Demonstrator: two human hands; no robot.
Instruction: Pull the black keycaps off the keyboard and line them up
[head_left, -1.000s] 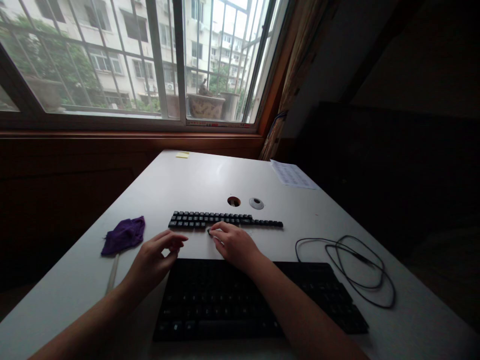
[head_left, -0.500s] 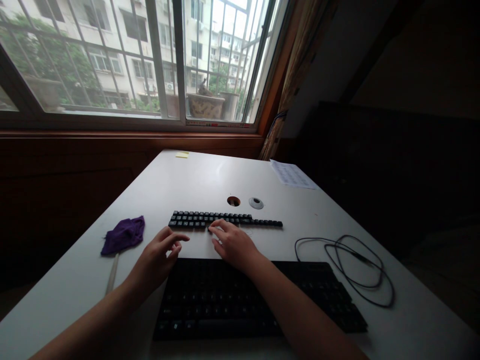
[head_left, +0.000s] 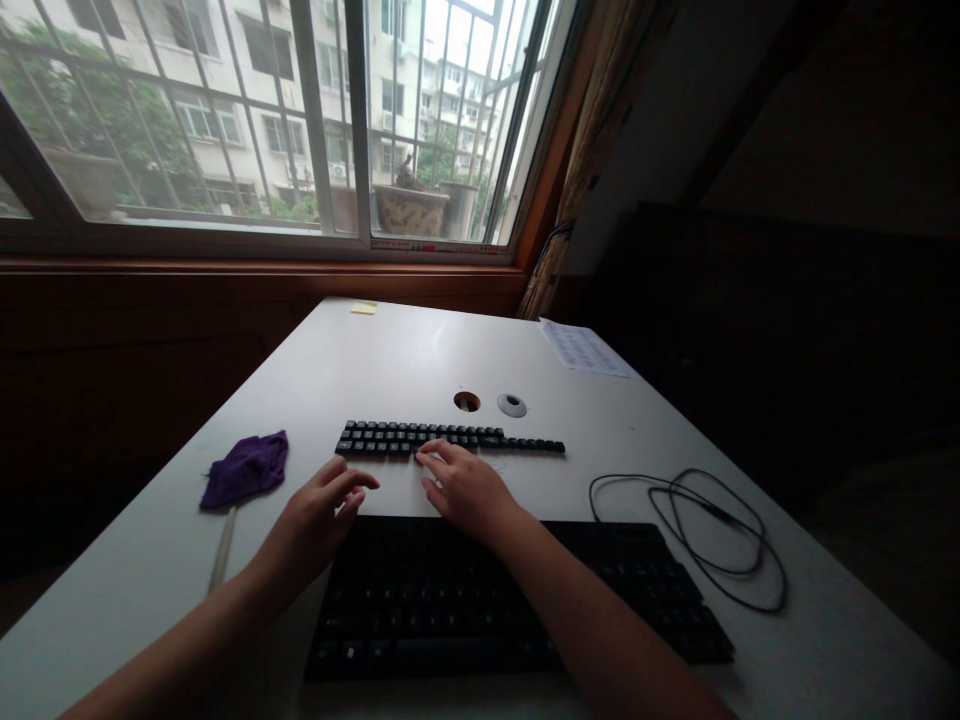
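Observation:
Rows of loose black keycaps (head_left: 382,436) are lined up on the white table. At the front row, my right hand (head_left: 466,488) pinches a small black keycap (head_left: 417,457) between its fingertips, partly hidden by them. My left hand (head_left: 324,500) hovers left of it with fingers apart, and nothing shows in them. Below both hands lies a black keyboard (head_left: 435,650), with its upper part in deep shadow and partly covered by my right forearm.
A purple cloth (head_left: 246,470) and a thin pale stick (head_left: 223,550) lie at left. A coiled black cable (head_left: 765,550) rests at right. Farther back are a round table hole (head_left: 467,402), a grey ring cover (head_left: 512,405), printed paper (head_left: 585,350) and yellow sticky notes (head_left: 364,309).
Almost nothing differs. My left hand has shifted very slightly; my right hand stays at the front row with the keycap.

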